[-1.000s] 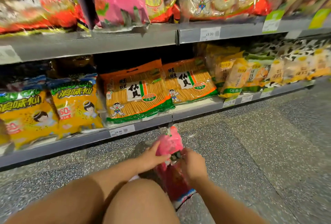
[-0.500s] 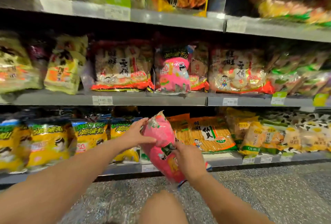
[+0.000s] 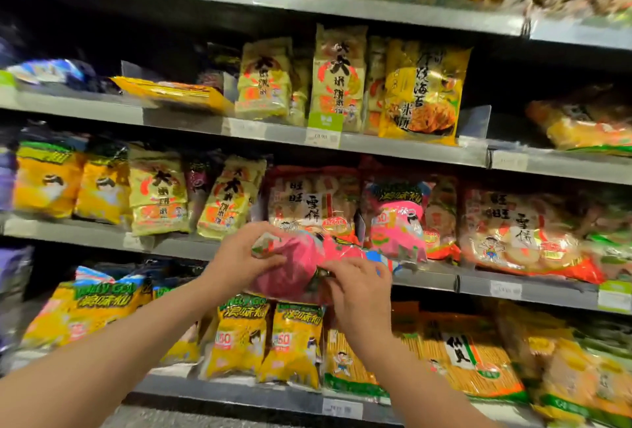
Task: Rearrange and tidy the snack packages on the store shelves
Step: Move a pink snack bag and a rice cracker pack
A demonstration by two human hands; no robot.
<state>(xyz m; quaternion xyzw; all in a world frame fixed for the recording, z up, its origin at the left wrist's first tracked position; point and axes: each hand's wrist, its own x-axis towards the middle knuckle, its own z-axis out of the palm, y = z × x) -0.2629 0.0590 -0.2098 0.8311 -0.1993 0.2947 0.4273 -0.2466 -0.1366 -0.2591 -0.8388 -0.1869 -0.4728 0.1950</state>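
The pink crinkled plastic snack bag (image 3: 297,267), down near the floor a second ago, is now lifted to the front edge of the grey metal shelf (image 3: 431,280), with the fingers of the left hand (image 3: 239,256) and right hand (image 3: 359,287) clamped on it, close to the matching pink bag (image 3: 396,222) standing there, so shelving appears imminent.

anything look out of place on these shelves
A shelved pink package, like the held package, sits alone between red cracker bags; an orange-yellow pack lies flat on the shelf above, neighbours upright.

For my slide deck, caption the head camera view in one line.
Left hand and right hand hold a pink snack bag near a matching bag on the shelf.
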